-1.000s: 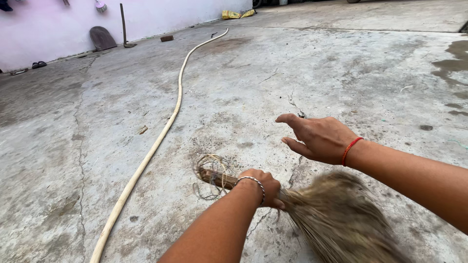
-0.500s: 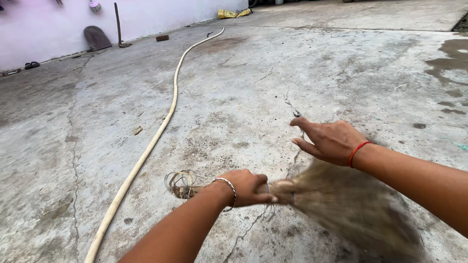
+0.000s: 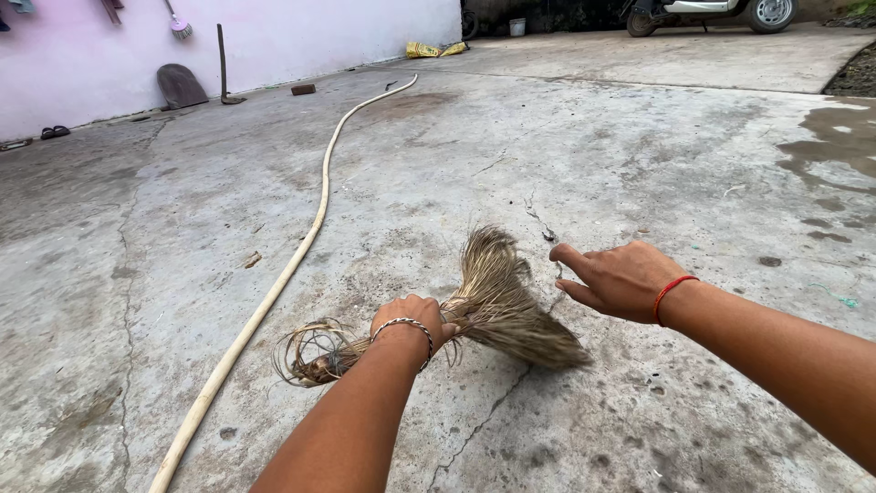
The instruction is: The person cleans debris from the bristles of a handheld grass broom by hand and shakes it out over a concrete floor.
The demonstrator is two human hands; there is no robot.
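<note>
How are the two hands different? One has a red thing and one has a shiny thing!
The left hand is closed around the grass broom; the right hand holds nothing, its fingers stretched out beside the bristles. The left wrist wears a silver bangle; the right wrist wears a red thread band. Both reach out over the concrete floor.

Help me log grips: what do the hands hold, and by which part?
Left hand grips the tan grass broom at its bound neck; right hand holds nothing.
</note>
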